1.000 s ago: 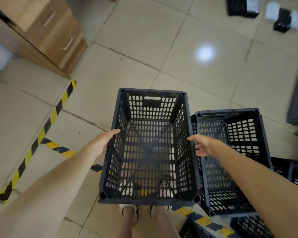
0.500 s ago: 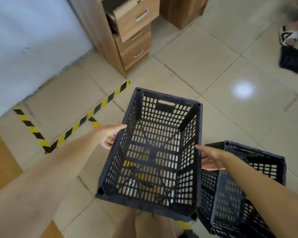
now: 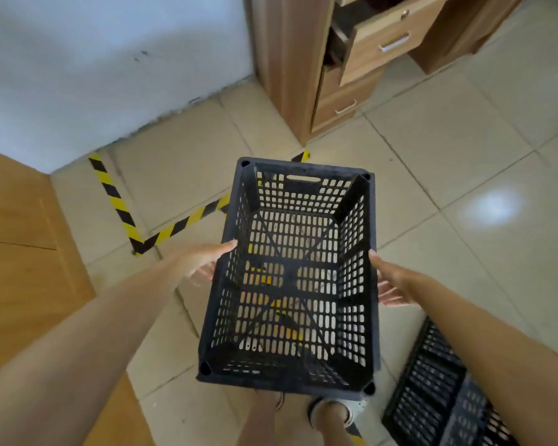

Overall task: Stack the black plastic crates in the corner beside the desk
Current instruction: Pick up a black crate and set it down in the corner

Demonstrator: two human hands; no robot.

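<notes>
I carry an empty black plastic crate (image 3: pixel 290 278) with slotted walls above the tiled floor, its long axis pointing away from me. My left hand (image 3: pixel 203 263) grips its left wall, thumb on the rim and fingers on the outside. On the right wall my right hand (image 3: pixel 392 283) holds it the same way. A second black crate (image 3: pixel 432 391) lies on the floor at the lower right, partly behind my right forearm. The wooden desk (image 3: pixel 290 66) stands ahead, with the floor corner (image 3: pixel 161 162) to its left.
Yellow-and-black hazard tape (image 3: pixel 123 207) marks the floor by the corner. A white wall (image 3: pixel 94 66) closes the back left. A wooden panel (image 3: pixel 23 252) lies at the left edge. The desk's drawers (image 3: pixel 380 46) hang partly open. My feet (image 3: pixel 332 413) are under the crate.
I have turned left and moved towards the corner with the crate held in both hands. The desk and wall came closer; the second crate slid to the lower right edge.
</notes>
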